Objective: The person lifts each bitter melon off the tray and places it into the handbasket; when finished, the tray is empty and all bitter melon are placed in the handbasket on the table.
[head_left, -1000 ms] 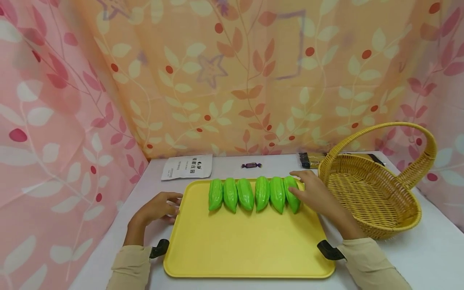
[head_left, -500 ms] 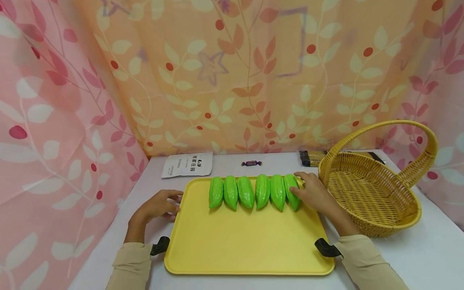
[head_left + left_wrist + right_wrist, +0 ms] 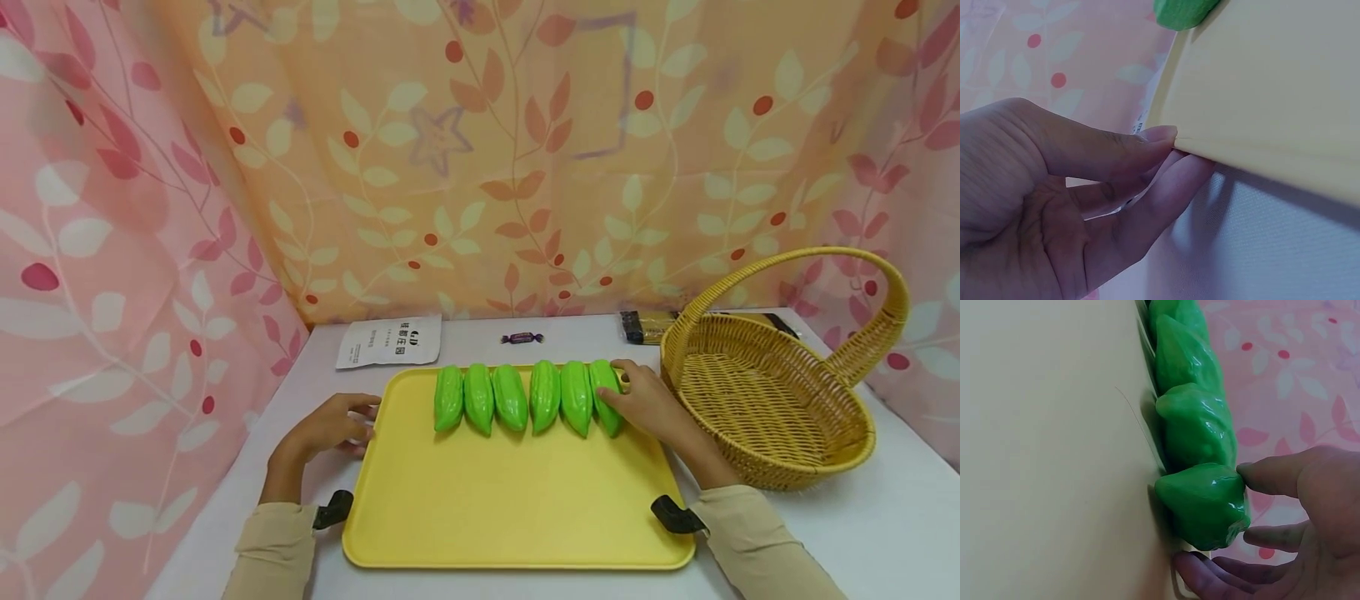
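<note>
Several glossy green ribbed fruits [image 3: 510, 400] with pointed tips, resembling star fruit, lie side by side along the far edge of a yellow tray [image 3: 517, 508]. At the row's right end, my right hand [image 3: 652, 404] pinches the last green ribbed fruit [image 3: 1204, 506]. Its thumb presses the fruit's top while a finger reaches its far end. Other fingers sit low beside the fruit at the tray's rim in the right wrist view. My left hand [image 3: 326, 429] grips the tray's left rim, thumb on top and fingers underneath, as the left wrist view shows.
A yellow wicker basket [image 3: 765, 408] with a tall handle stands right of the tray. Behind the tray lie a white pouch [image 3: 390, 342], a purple-wrapped candy [image 3: 522, 338] and a black-and-gold packet [image 3: 648, 327]. Floral curtains [image 3: 480, 208] enclose the table.
The head view has shifted slightly. My right wrist has moved a little to the left, and both hands otherwise keep nearly the same place.
</note>
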{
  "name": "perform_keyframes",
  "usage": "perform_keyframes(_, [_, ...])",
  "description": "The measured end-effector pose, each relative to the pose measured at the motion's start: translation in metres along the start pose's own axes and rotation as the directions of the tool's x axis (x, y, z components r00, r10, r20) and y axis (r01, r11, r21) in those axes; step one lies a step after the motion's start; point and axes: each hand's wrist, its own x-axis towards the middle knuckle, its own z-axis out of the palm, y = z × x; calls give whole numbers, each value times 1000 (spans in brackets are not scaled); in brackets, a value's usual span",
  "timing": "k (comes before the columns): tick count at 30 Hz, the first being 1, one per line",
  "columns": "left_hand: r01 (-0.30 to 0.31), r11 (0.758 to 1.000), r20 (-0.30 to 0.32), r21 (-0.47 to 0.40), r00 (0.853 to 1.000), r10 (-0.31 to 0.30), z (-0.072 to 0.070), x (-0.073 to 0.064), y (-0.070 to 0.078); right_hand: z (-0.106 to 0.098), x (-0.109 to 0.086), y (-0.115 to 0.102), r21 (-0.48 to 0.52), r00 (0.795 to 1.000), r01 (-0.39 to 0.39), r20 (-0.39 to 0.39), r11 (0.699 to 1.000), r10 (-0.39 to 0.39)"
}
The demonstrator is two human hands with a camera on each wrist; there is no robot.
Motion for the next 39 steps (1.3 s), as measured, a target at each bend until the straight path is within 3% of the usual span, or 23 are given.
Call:
perform_keyframes(14, [0,1000,-1,11,1000,0,2,1,-3,0,-2,-1,34,999,-41,-6,999,41])
perform_keyframes(27, [3,1000,6,11,1000,-3,1,3,-1,-19,-13,-25,43,998,24,-51,999,-22])
perform_keyframes(39, [11,1000,6,6,1000,-11,1,2,-2,-31,-39,-44,59,990,114,-93,992,-108])
